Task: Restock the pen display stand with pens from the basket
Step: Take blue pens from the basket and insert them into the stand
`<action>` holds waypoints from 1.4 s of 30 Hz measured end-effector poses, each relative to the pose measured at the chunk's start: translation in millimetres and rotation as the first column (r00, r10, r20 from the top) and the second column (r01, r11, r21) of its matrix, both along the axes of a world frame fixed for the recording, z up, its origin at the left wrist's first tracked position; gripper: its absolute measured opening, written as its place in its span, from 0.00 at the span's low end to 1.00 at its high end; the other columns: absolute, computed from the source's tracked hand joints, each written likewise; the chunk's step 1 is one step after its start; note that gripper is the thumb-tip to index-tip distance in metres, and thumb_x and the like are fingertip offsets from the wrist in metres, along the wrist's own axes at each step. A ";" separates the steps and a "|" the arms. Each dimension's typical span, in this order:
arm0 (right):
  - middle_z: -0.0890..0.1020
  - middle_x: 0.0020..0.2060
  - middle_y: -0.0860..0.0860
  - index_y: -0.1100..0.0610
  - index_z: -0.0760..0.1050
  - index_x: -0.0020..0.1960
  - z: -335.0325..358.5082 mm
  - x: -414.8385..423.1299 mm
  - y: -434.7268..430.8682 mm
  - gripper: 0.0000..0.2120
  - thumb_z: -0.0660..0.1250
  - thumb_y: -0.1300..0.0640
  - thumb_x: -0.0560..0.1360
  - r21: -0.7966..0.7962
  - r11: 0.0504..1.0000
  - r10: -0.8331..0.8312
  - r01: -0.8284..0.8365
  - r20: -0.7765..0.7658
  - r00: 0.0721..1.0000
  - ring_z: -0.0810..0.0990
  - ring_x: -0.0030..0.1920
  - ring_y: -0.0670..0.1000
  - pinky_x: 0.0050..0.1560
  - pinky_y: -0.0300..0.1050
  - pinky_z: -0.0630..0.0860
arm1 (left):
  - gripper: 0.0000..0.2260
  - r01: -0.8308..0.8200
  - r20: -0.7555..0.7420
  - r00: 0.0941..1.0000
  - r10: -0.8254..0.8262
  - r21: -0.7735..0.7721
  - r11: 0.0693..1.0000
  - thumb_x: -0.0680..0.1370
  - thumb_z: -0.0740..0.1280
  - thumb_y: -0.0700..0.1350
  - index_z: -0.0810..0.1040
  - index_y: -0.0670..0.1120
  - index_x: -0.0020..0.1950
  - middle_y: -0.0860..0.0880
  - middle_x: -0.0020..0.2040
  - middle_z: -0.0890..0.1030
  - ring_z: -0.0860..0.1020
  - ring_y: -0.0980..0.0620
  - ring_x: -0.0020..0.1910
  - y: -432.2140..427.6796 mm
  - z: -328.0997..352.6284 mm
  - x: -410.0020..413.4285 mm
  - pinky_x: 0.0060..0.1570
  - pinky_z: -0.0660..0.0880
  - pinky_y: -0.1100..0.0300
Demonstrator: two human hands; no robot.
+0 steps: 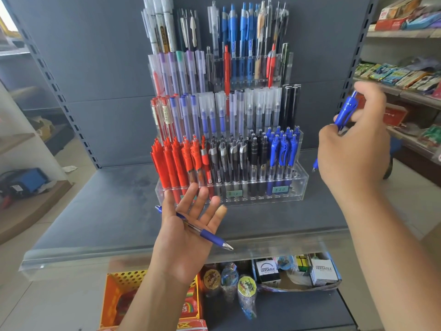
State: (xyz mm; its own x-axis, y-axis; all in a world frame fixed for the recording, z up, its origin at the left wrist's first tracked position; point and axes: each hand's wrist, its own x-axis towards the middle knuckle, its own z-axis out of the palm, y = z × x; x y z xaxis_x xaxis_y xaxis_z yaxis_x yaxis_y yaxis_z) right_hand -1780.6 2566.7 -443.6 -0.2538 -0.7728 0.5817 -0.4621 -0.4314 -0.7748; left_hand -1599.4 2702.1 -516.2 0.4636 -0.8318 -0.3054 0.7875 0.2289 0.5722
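Head cam: left hand (188, 237) is flat open, palm up, with a loose blue pen (207, 233) lying across it, just in front of the clear pen stand (299, 185) on the grey shelf (107, 211). Right hand (353, 149) is up beside the stand's right end, curled tight around more blue pens (346, 111), can't tell how many. Orange basket (126, 279) sits below the shelf.

One clear display stand (298, 187) with four tiers. Two grips: the left grip (186, 249) carries one blue pen (210, 236) on its flat palm, the right grip (355, 151) holds blue pens (346, 111) whose number cannot be told. One orange basket (124, 280). Two boxes marked VERSATILE (323, 271).
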 end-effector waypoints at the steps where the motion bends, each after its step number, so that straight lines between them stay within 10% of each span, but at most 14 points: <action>1: 0.77 0.50 0.47 0.45 0.64 0.72 -1.4 -0.4 -1.4 0.29 0.60 0.64 0.75 0.011 1.000 -0.004 0.004 -0.012 1.000 0.73 0.45 0.55 0.43 0.46 0.63 | 0.24 0.001 0.000 1.000 -0.001 -0.002 1.000 0.81 0.61 0.61 0.83 0.43 0.60 0.44 0.60 0.84 0.86 0.44 0.46 0.4 0.0 0.0 0.45 0.84 0.47; 42: 0.80 0.53 0.51 0.42 0.64 0.73 -20.9 -3.6 -20.8 0.28 0.66 0.63 0.79 -0.053 0.926 0.366 -0.373 -0.107 0.924 0.82 0.39 0.50 0.38 0.25 0.69 | 0.24 0.015 0.004 1.000 -0.015 -0.010 1.000 0.81 0.61 0.62 0.84 0.44 0.58 0.44 0.61 0.84 0.85 0.44 0.49 1.4 -1.1 1.2 0.42 0.85 0.50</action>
State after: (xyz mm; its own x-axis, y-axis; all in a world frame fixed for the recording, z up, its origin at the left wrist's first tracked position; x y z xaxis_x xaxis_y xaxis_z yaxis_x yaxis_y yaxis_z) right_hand -1784.2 2545.9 -464.5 0.0998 -0.7569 0.6459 -0.3278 -0.6379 -0.6969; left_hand -1598.2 2703.5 -517.3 0.4518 -0.8420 -0.2949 0.7888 0.2226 0.5729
